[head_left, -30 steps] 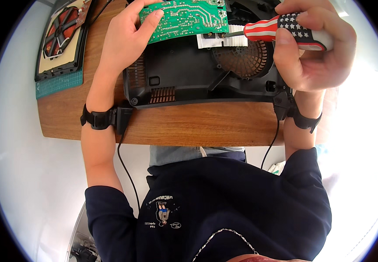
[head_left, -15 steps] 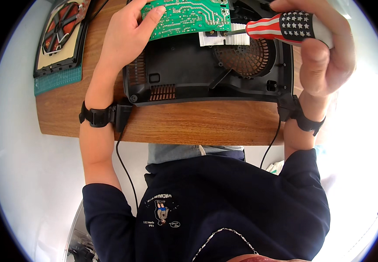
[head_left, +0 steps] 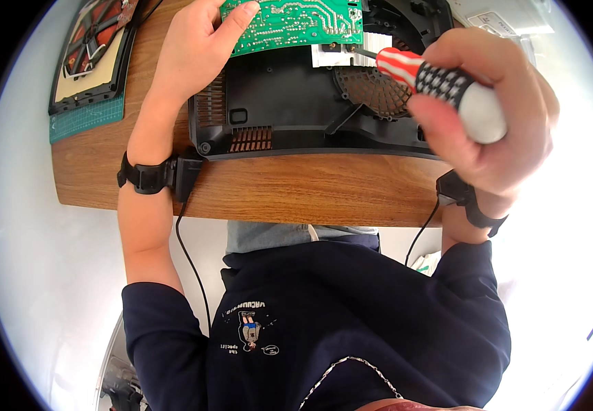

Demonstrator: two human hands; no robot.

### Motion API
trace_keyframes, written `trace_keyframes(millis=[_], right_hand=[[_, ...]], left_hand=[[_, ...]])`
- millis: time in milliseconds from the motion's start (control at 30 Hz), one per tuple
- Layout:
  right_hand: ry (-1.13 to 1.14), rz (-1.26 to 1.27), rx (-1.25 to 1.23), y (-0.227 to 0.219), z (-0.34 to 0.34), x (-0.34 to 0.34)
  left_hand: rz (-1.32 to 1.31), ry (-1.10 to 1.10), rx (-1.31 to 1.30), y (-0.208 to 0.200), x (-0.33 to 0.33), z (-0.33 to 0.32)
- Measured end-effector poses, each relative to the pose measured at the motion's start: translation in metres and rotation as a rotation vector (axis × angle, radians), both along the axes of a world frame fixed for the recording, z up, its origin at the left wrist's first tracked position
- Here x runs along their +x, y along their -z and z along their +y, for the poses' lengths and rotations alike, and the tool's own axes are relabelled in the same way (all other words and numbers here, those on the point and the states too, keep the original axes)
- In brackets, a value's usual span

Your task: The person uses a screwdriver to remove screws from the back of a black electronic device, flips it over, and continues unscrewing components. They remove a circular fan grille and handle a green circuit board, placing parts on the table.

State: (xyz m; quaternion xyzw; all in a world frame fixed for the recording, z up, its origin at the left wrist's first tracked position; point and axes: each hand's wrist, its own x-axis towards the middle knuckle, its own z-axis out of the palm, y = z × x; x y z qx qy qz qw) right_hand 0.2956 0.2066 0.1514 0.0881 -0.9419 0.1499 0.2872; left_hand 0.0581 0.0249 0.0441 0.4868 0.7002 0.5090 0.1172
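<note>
My left hand (head_left: 194,51) grips the left end of a green circuit board (head_left: 300,27), its thumb lying on the soldered face. From the board's near edge a white finned heat sink (head_left: 322,58) sticks out, with small dark parts on it. My right hand (head_left: 516,147) is wrapped round a screwdriver (head_left: 437,82) with a red-and-white striped, starred handle and a pale end. The shaft's tip meets one of the dark parts by the heat sink; the screw itself is too small to make out. Below lies a black plastic housing (head_left: 283,103) with vents.
A round fan grille (head_left: 372,92) is moulded into the housing. At the far left, a framed part with a red-and-black coil (head_left: 94,41) rests on a green cutting mat (head_left: 87,118). Cables run from the black wrist straps (head_left: 149,179). The wooden table (head_left: 276,192) ends close to my body.
My right hand has come nearer and rolled, swinging the screwdriver's handle end toward me while the tip stays by the heat sink. The left hand keeps its hold on the circuit board.
</note>
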Motion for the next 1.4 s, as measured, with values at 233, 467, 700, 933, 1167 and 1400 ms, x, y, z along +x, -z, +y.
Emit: trace_keyframes(millis=[233, 467, 700, 933, 1167, 1400], right_hand=[[-0.002, 0.004, 0.000, -0.005, 0.005, -0.008], [0.256, -0.165, -0.165, -0.007, 0.013, 0.012], [0.252, -0.339, -0.157, -0.015, -0.002, 0.014], [0.067, -0.307, -0.053, -0.017, 0.036, 0.020], [-0.030, -0.116, -0.020, -0.019, -0.002, -0.007], [0.306, -0.148, -0.357, -0.007, 0.014, 0.006]], left_hand=[[-0.015, -0.035, -0.069, -0.011, 0.006, 0.000], [0.033, -0.017, -0.066, -0.018, 0.008, -0.001], [0.004, -0.041, -0.067, -0.006, 0.004, -0.002], [-0.015, -0.040, -0.071, -0.010, 0.006, -0.004], [0.127, -0.049, -0.088, -0.019, 0.009, -0.002], [-0.016, -0.037, -0.070, -0.007, 0.003, -0.002]])
